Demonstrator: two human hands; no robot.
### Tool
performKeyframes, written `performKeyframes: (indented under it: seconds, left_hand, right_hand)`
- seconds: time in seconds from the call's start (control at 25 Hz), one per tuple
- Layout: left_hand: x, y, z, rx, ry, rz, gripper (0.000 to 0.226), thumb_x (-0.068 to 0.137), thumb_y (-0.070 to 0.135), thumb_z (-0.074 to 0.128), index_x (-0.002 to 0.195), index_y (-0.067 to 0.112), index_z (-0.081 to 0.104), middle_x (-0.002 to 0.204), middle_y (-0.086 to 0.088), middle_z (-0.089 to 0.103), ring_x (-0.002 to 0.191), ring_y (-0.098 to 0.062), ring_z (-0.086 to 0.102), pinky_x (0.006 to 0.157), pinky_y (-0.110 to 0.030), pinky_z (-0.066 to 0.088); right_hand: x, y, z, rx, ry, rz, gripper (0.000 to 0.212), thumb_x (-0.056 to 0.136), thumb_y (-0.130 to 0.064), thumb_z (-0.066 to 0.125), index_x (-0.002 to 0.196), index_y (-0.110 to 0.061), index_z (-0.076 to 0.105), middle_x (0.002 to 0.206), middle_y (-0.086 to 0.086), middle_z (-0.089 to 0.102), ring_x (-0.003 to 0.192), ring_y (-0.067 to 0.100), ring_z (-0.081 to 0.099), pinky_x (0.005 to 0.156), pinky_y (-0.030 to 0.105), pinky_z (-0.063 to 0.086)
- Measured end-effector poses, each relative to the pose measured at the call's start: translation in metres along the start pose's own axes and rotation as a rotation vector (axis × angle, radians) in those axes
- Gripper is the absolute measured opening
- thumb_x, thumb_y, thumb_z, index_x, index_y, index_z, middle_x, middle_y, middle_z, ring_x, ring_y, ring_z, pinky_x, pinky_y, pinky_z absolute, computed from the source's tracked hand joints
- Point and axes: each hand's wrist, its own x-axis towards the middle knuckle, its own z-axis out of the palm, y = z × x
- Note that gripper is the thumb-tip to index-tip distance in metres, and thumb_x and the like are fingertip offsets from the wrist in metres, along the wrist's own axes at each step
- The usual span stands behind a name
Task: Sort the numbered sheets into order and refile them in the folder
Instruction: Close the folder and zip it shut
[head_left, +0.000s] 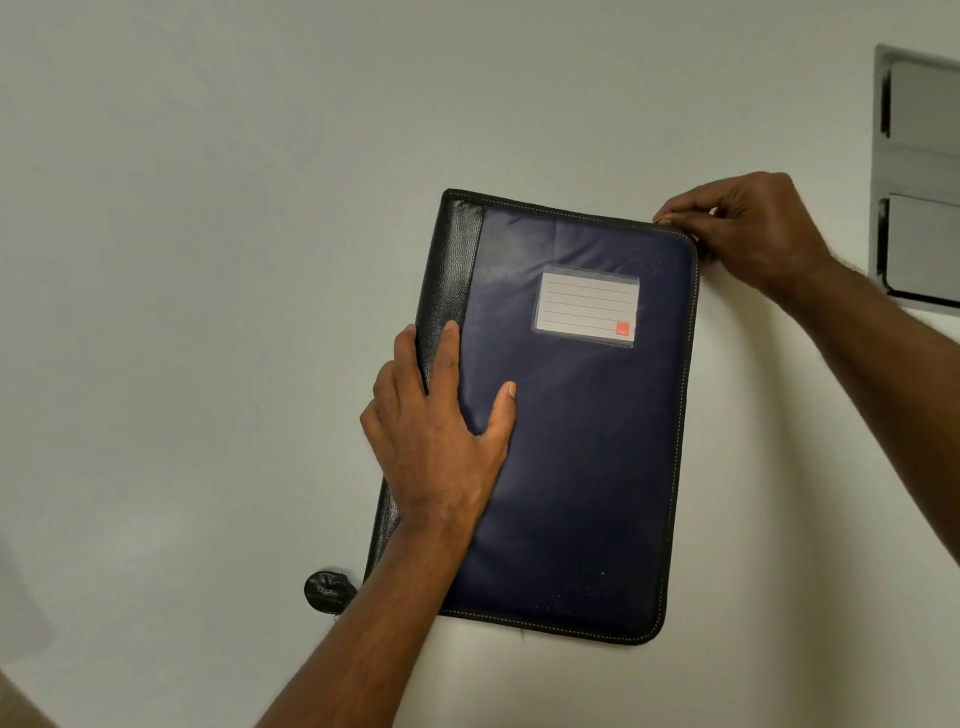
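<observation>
- The left hand (436, 426) is laid flat with fingers spread on the cover of the zip folder (561, 441), near its black spine strip (452, 270); the folder is pressed down by it onto the white table (208, 260).
- The right hand (748, 228) is held at the folder's far corner opposite the spine, its fingertips (667, 215) pinched together on what is judged to be the zip pull; the pull itself cannot be made out.
- The folder is seen closed, cover up, with the lined label pocket (586, 306) in its far half.
- No numbered sheets are visible, so nothing is shown as sorted or refiled; whether the zip is being opened or closed cannot be told.
- The folder's long axis is run from near to far, leaning slightly, with the spine on the left-hand side and the zip edge away from it.
- A small black tab (327, 591) is seen just beside the folder's near spine corner.
- A dark recessed tray (919, 176) is set well beyond the folder's zip side.
</observation>
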Motion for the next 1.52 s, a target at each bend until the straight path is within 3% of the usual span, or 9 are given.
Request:
performKeyframes:
  seconds: [0.08,0.16,0.68,1.12,1.32,1.52]
  left_hand:
    - [0.002,0.0,-0.002,-0.008,0.008,-0.001,0.077,0.092,0.067,0.054,0.157,0.029,0.041,0.162,-0.008,0.036,0.14,-0.028,0.041,0.106,-0.049,0.04]
    - [0.003,0.0,-0.002,0.003,0.008,-0.009,0.076,0.092,0.067,0.054,0.157,0.03,0.041,0.162,-0.008,0.035,0.14,-0.029,0.041,0.106,-0.049,0.041]
    - [0.001,-0.002,0.0,-0.026,0.022,-0.011,0.075,0.093,0.064,0.058,0.157,0.03,0.042,0.163,-0.008,0.035,0.141,-0.028,0.041,0.108,-0.049,0.038]
    - [0.004,-0.005,0.003,-0.012,-0.003,-0.022,0.075,0.092,0.065,0.056,0.158,0.031,0.041,0.163,-0.008,0.035,0.141,-0.028,0.041,0.108,-0.047,0.038]
    - [0.006,-0.012,0.004,0.025,-0.049,0.013,0.076,0.095,0.065,0.051,0.16,0.031,0.036,0.165,-0.01,0.031,0.143,-0.029,0.038,0.11,-0.048,0.037]
    - [0.008,-0.015,-0.004,-0.019,-0.163,0.039,0.077,0.096,0.063,0.049,0.163,0.031,0.027,0.169,-0.01,0.021,0.147,-0.032,0.031,0.113,-0.051,0.033]
  right_hand:
    - [0.016,-0.013,0.006,-0.073,-0.036,-0.059,0.013,0.096,-0.021,0.072,0.105,-0.021,0.081,0.098,-0.003,0.077,0.086,0.013,0.071,0.087,0.042,0.06]
    - [0.032,-0.029,0.019,-0.118,-0.063,-0.117,0.015,0.095,-0.026,0.073,0.106,-0.022,0.081,0.1,-0.007,0.075,0.093,0.012,0.071,0.092,0.042,0.058]
    - [0.079,-0.101,0.101,-0.067,-0.005,-0.17,0.02,0.091,-0.041,0.066,0.101,-0.033,0.082,0.101,-0.016,0.077,0.091,-0.001,0.065,0.089,0.036,0.055]
    - [0.084,-0.125,0.119,-0.143,0.019,-0.163,0.022,0.094,-0.042,0.063,0.105,-0.035,0.081,0.108,-0.018,0.077,0.105,0.004,0.068,0.095,0.037,0.053]
    - [0.065,-0.118,0.123,-0.213,0.037,-0.15,0.032,0.102,-0.039,0.054,0.13,-0.036,0.068,0.12,-0.012,0.073,0.11,0.013,0.065,0.099,0.036,0.05]
    - [-0.001,-0.094,0.121,-0.326,0.155,-0.146,0.047,0.098,-0.034,0.055,0.142,-0.016,0.058,0.136,0.006,0.064,0.122,0.03,0.058,0.103,0.046,0.045]
